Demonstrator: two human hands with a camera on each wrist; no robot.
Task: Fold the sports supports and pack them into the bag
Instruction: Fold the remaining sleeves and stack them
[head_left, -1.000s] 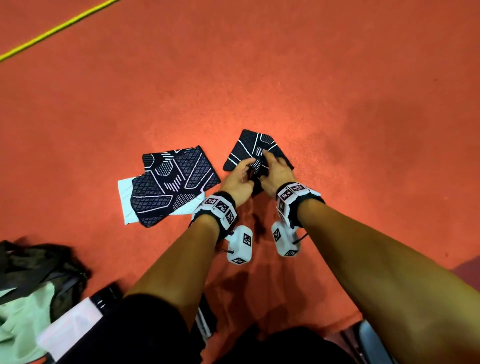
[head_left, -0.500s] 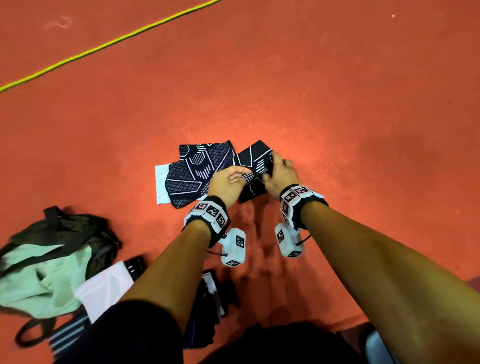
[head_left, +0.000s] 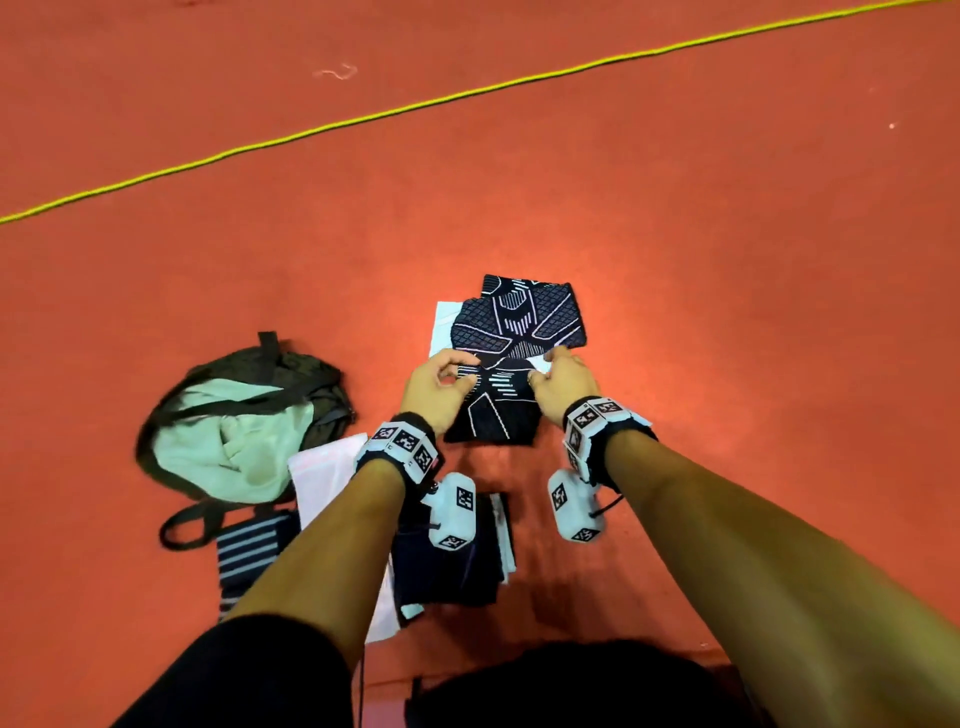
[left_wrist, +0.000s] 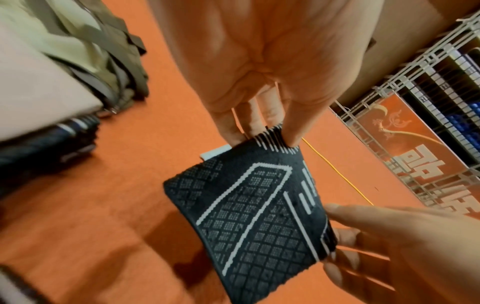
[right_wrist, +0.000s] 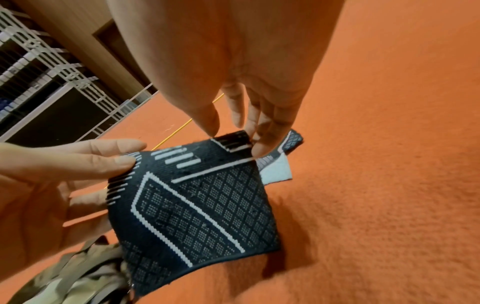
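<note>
— What lies at the left of the floor (head_left: 727, 260)?

— The bag (head_left: 244, 415), dark, its mouth open on pale green lining. Just beside it lie a white sheet (head_left: 324, 483) and a striped band (head_left: 244, 561), then a dark folded pile (head_left: 457, 566) under the left wrist.

— And the hands?

— The left hand (head_left: 434, 387) pinches one top corner of a folded black support (head_left: 493, 410) between thumb and fingers. The right hand (head_left: 563, 384) pinches the opposite corner — the piece hangs between them, clear of the floor.

— Anything beyond it?

— A second support (head_left: 519, 317), same white-lined pattern, lies flat on a white card (head_left: 444, 325), touching the held one's upper edge in the head view. A yellow cord (head_left: 467, 96) crosses the far floor.
</note>
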